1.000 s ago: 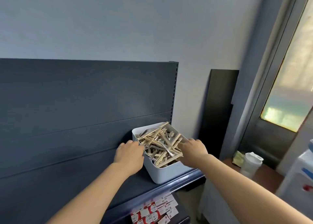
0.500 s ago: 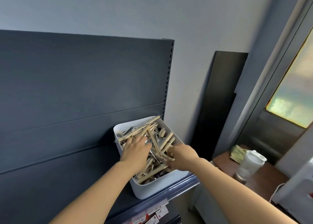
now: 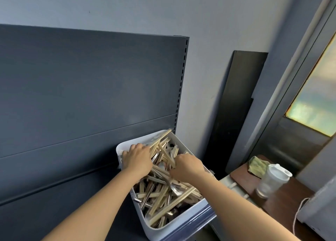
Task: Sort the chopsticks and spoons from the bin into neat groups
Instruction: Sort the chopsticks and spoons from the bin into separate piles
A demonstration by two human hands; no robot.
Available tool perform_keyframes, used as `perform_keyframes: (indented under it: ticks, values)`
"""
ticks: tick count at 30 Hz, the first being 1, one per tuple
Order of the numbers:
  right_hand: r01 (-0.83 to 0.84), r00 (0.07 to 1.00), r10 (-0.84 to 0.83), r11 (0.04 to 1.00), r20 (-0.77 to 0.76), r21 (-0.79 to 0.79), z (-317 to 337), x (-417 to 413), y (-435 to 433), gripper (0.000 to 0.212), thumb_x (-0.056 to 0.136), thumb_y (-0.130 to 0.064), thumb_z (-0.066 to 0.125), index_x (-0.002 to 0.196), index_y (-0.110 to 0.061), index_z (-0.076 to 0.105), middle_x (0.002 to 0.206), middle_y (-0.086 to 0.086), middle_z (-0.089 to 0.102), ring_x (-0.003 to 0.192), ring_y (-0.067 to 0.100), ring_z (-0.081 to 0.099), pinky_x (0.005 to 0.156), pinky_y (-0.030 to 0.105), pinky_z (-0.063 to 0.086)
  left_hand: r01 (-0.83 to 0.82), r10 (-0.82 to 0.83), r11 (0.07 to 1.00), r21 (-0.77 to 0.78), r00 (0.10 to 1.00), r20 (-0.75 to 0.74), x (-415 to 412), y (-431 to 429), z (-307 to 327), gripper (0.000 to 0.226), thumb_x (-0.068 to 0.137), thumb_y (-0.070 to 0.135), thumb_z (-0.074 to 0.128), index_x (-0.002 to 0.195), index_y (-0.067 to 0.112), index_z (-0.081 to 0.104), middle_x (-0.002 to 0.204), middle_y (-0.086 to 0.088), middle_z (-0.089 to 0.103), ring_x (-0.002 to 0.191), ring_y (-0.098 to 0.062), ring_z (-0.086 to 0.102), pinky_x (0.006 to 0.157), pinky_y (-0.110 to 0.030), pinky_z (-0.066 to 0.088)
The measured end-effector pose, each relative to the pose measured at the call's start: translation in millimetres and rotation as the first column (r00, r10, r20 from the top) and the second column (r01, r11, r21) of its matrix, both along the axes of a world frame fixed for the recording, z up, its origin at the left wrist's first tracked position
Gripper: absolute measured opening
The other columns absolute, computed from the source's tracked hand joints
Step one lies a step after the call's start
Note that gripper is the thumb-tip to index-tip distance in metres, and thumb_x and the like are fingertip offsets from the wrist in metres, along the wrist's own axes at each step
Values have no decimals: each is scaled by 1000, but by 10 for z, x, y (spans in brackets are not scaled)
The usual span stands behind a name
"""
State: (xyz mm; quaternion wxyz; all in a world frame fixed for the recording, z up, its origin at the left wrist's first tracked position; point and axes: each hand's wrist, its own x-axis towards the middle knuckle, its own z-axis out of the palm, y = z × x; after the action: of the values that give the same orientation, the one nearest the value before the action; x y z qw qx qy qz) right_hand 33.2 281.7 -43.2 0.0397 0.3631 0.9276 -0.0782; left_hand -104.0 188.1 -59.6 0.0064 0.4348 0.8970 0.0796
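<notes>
Head view: sorting seems barely begun. Chopsticks [image 3: 163, 197] and spoons [image 3: 175, 188] lie tangled in the bin [image 3: 158, 231] at the shelf's [image 3: 198, 220] right end. Both arms reach in, palms down. The left hand [image 3: 138, 158] curls its fingers into the pile at the bin's far left corner, and I cannot tell what they grip. The right hand [image 3: 189, 165] appears to pinch chopsticks mid-bin. The next move calls for lifting one kind free.

Wooden chopsticks [image 3: 181, 199], shiny metal spoons [image 3: 176, 189], plastic bin [image 3: 163, 231].

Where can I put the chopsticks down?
The dark shelf left of the bin, bordered by the back panel, is bare. The bin is crammed with chopsticks and spoons; the brown table holds a cup and cloth.
</notes>
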Motion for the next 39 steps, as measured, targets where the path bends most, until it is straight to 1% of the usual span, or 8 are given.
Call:
perform_keyframes:
  ticks: [6,11,18,23,27,31,34,39]
  values:
    - [5,999,-4,999,-35,47,18,-35,102,17,95,-32,42,90,-17,48,102,5,64,92,28,61,66,31,42,-81,81,986,-148,997,-7,-104,140,22,48,89,57,54,117,20,60,120,-1,58,111,-23,55,88,-37,37]
    - [-27,999,29,997,-22,71,72,-8,191,25,99,-35,43,93,-15,57,93,5,62,89,28,62,65,32,43,-79,73,987,-141,996,-46,19,214,82,23,90,17,49,109,18,62,117,-2,63,107,-23,59,88,-34,37]
    - [-123,976,129,991,173,-45,250,183,365,21,87,-31,57,78,-13,58,69,-1,52,69,24,53,61,30,44,-75,61,994,-76,982,-178,200,320,255,30,90,15,42,119,21,50,107,4,66,113,-20,48,94,-39,27]
    - [-222,933,262,959,248,-178,240,380,351,29,80,-19,59,105,-6,65,104,10,68,95,29,63,82,39,53,-56,51,998,-34,990,-130,330,251,204,26,91,12,41,113,21,49,110,-1,64,108,-23,48,84,-38,28]
    - [-309,906,358,924,225,-224,129,513,338,46,81,-28,68,123,-15,54,114,3,60,97,25,57,81,37,52,9,-9,1000,14,999,-53,431,141,163,18,95,13,41,111,17,49,111,-4,63,100,-27,56,72,-36,40]
    - [-379,886,399,917,236,-128,36,566,396,36,78,-37,72,99,-9,63,96,6,66,84,26,59,67,35,47,56,-49,997,-50,991,127,540,69,127,18,95,39,50,100,23,55,95,3,62,84,-19,60,71,-36,50]
    - [-403,895,407,913,183,-56,43,614,448,23,81,-31,67,76,-13,55,72,0,54,72,24,50,54,28,37,65,-46,991,-115,985,164,642,29,124,21,86,45,63,85,25,59,80,7,60,75,-15,58,63,-29,44]
    - [-383,923,380,922,60,55,141,717,523,12,86,-29,60,82,-24,50,85,0,58,78,23,50,67,31,44,4,17,983,-182,994,112,819,63,126,8,85,29,61,88,23,66,76,7,62,70,-15,61,54,-26,37]
